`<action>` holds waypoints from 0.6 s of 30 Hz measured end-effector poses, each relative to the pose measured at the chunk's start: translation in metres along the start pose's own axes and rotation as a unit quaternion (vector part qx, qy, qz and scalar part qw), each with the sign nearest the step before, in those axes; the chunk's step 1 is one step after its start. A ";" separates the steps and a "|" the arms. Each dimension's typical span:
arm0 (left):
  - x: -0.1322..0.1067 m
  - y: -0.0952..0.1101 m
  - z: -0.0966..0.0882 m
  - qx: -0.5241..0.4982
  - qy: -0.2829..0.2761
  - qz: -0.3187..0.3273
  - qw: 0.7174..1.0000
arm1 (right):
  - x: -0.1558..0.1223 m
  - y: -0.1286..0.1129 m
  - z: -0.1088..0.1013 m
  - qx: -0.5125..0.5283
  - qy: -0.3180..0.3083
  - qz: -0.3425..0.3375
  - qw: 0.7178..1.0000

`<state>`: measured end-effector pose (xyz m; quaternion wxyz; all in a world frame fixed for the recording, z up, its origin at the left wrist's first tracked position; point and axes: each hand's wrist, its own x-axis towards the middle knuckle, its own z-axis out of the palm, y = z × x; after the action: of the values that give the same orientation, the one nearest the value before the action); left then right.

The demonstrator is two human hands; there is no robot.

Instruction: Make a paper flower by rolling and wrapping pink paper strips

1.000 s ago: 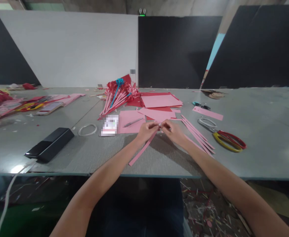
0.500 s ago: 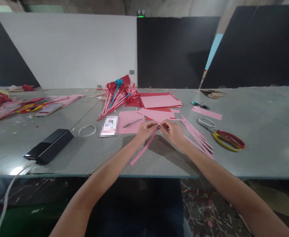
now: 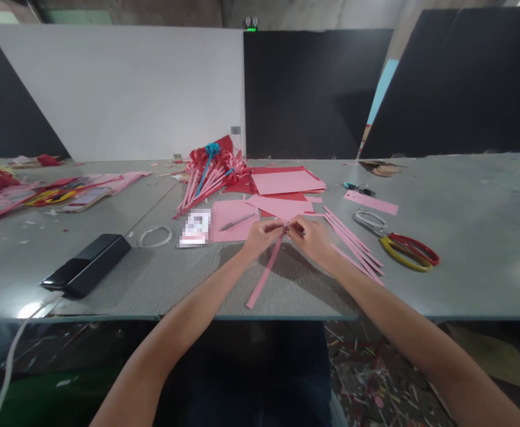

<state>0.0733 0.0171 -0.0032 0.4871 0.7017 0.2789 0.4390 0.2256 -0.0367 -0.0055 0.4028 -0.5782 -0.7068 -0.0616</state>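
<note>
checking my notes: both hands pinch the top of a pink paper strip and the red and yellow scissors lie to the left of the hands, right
Not quite. The head view shows the scissors lying to the right of the hands, not the left. The rest holds: the left hand and right hand both pinch the top end of the pink paper strip.

Left hand [image 3: 262,235] and right hand [image 3: 312,237] pinch the top of a pink paper strip [image 3: 265,274] together above the grey table [image 3: 162,279]; red-and-yellow scissors [image 3: 408,251] lie to the right
</note>
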 end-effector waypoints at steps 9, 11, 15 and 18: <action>-0.001 0.001 0.003 -0.006 0.043 -0.012 0.999 | 0.001 0.000 -0.001 0.009 -0.014 0.000 1.000; -0.002 0.002 0.004 -0.015 0.049 -0.020 0.998 | 0.002 0.001 -0.001 0.017 -0.017 -0.002 1.000; -0.003 0.009 0.001 0.048 0.036 0.002 0.998 | 0.004 0.003 -0.002 0.038 -0.049 -0.039 0.997; -0.003 0.013 -0.005 0.151 0.012 0.034 0.988 | 0.005 0.004 -0.003 0.019 -0.079 -0.081 0.993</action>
<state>0.0669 0.0116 0.0084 0.3573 0.7709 0.3236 0.4164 0.2304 -0.0334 -0.0023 0.3509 -0.5142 -0.7818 -0.0346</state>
